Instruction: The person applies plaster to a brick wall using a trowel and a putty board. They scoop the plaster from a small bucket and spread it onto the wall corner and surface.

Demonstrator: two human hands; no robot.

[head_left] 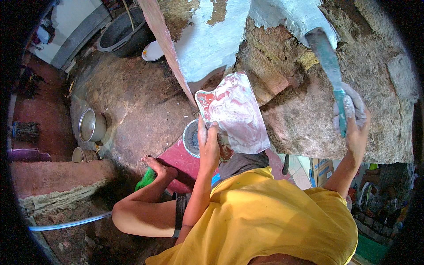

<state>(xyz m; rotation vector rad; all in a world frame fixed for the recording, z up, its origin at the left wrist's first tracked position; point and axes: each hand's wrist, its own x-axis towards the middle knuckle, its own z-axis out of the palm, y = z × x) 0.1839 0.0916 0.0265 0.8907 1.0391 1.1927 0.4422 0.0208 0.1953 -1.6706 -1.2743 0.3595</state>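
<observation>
My left hand [209,143] grips the lower left edge of a flat reddish board [238,112], its face smeared with white paste. Off to the right, my right hand [354,112], whitened on the fingers, is closed around the teal handle of a putty knife [326,55]. The knife's wide, dirty blade points up, in front of the rough wall and apart from the board. White and pale blue plaster [212,39] covers part of that wall above the board. Just beside my left hand is a round tub [190,139], partly hidden, with greyish residue inside.
A large black basin [115,42] and a white plate [153,51] lie at the far left. Nearer are a metal pot [98,126] and a smaller container [84,154]. A pale blue pipe [70,226] runs at lower left. A cardboard box [322,171] stands below the wall at right.
</observation>
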